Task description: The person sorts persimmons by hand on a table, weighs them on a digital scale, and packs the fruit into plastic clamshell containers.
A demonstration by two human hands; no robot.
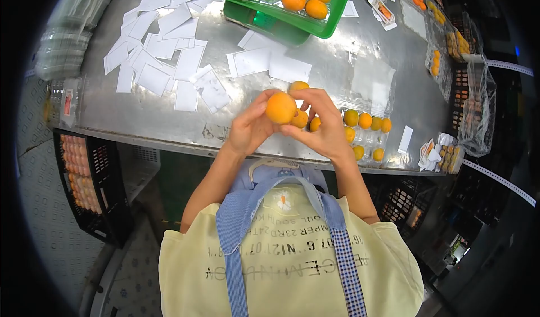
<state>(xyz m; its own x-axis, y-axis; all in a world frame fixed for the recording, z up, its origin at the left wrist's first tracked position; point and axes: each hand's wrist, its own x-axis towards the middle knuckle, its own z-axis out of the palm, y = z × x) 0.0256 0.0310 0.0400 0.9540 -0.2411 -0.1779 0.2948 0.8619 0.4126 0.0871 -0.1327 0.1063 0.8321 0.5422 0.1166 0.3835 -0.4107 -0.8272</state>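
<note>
Shiny grey metal tops the table (pixel 152 114), its near edge running just in front of a person in a yellow shirt (pixel 287 294) with blue straps (pixel 236 283). Dark crates stand below and around it; one black crate (pixel 115 204), at the left, bears packed fruit in rows.

Over the near part of the table, the two hands are close together around one orange (pixel 280 108). Its left side rests against the fingers of the left hand (pixel 246 127) — a clear hold. From the other side curves the right hand (pixel 322 127), thumb and forefinger at the fruit's edge; whether they press on it, I cannot tell.

Just beyond the held fruit sits a loose orange (pixel 299 85), and more show between and behind the fingers, partly hidden. Beside the right hand lies a clear pack (pixel 368 140) with oranges in some of its cups, a white slip (pixel 405 139) to its right.

Farther off, a green tray (pixel 332 29) carries more oranges in clear plastic. White cards (pixel 160 47) lie scattered and overlapping to the left, with stacked clear boxes (pixel 64 50) at the table's far left — and a crumpled plastic bag (pixel 478 111) hangs at the right.
</note>
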